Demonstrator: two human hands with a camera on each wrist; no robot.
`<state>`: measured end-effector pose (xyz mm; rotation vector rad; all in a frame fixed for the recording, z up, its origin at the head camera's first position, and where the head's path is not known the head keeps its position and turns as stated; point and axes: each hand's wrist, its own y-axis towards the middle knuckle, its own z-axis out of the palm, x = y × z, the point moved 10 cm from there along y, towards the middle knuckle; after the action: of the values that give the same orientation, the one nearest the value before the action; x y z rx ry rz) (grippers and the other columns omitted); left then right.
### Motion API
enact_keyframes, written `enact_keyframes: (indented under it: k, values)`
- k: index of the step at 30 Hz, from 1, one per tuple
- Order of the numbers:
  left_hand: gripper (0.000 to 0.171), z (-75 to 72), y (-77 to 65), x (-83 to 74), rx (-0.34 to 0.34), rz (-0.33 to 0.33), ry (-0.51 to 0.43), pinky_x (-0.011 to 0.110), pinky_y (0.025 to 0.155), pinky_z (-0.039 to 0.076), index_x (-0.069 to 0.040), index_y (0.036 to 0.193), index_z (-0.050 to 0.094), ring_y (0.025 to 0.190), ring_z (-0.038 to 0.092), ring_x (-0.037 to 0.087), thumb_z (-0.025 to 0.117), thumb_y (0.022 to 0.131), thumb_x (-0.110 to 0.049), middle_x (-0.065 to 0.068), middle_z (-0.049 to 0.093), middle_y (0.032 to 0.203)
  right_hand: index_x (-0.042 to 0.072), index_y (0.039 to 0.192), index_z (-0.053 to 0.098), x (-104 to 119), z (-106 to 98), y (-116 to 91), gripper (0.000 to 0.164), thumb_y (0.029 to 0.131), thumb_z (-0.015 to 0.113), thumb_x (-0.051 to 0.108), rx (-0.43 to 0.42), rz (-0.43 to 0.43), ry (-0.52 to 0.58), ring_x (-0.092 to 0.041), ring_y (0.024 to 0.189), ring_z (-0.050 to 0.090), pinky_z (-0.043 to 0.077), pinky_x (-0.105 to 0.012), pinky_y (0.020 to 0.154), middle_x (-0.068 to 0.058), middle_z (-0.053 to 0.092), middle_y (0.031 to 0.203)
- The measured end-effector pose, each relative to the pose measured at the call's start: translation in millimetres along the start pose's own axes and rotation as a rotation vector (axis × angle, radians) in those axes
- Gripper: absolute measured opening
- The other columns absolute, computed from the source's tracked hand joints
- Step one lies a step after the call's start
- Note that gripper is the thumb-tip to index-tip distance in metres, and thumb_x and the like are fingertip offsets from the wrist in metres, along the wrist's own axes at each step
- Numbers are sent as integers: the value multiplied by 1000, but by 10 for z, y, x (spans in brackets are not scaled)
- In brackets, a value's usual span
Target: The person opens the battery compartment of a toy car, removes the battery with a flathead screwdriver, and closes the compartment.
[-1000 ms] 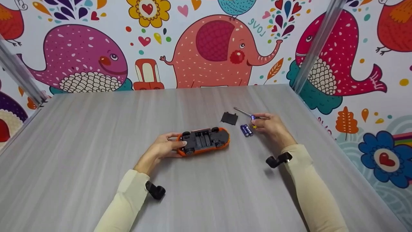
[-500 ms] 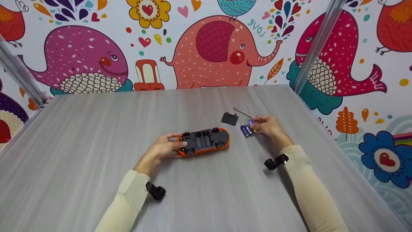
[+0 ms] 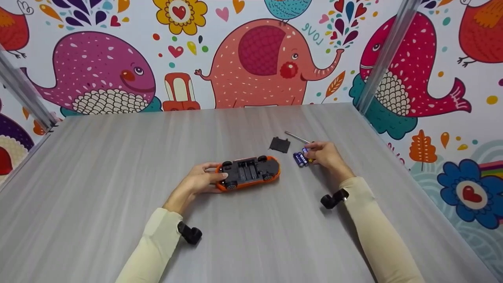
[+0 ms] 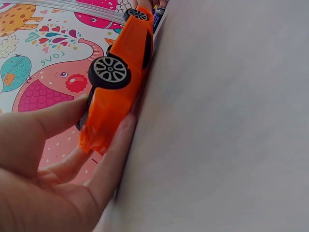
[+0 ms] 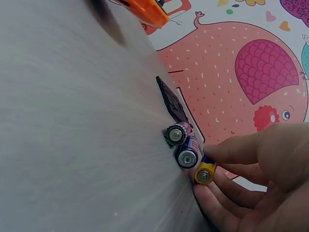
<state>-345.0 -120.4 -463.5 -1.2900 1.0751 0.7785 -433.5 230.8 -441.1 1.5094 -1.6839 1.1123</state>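
Note:
An orange toy car [image 3: 270, 167] lies wheels up, its open battery compartment [image 3: 247, 169] facing upward. My left hand [image 3: 197, 181] grips the car's left end, thumb on the black underside and fingers beneath. In the right wrist view, my right hand [image 5: 263, 169] pinches a battery [image 5: 205, 173] with a yellow end between thumb and fingers. Right beside it on the table lie two blue batteries, a nearer one [image 5: 187, 157] and a farther one [image 5: 175, 134]. Whether the held battery touches the table is hard to tell.
Behind the batteries lies a black battery cover [image 3: 279, 144]. A screwdriver [image 3: 296, 136] rests near it, its handle hidden by my right hand. The grey table [image 3: 157, 141] ends at a wall [image 3: 259, 59] printed with cartoon animals.
My right hand has moved slightly left and down with the pinched battery, bringing it alongside the two lying batteries. The left hand and the car have stayed in place.

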Motion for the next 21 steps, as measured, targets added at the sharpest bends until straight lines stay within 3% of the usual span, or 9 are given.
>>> enact_keyframes:
  k: [4,7,21]
  values:
    - [60,-2,-8,-5,0,-4,-2,33,75,62,-1,147,45,91,70,17,69,93,-9,27,59,136,-5,128,64,21,2,-7,38,91,67,0,-6,-21,-32,-3,70,54,49,-15,59,2,65,90]
    - [60,-2,-7,-8,0,0,3,33,75,62,-1,147,45,91,69,17,69,93,-9,27,58,136,-7,127,64,39,2,-16,38,90,67,-1,-9,-46,-48,-3,67,53,47,-14,58,3,63,87]
    - [61,-4,7,4,-10,5,8,32,71,61,1,147,44,87,69,15,69,93,-8,28,57,137,-7,126,64,39,24,-30,36,91,65,2,-6,-54,-73,-2,67,54,47,-14,59,-15,69,113]
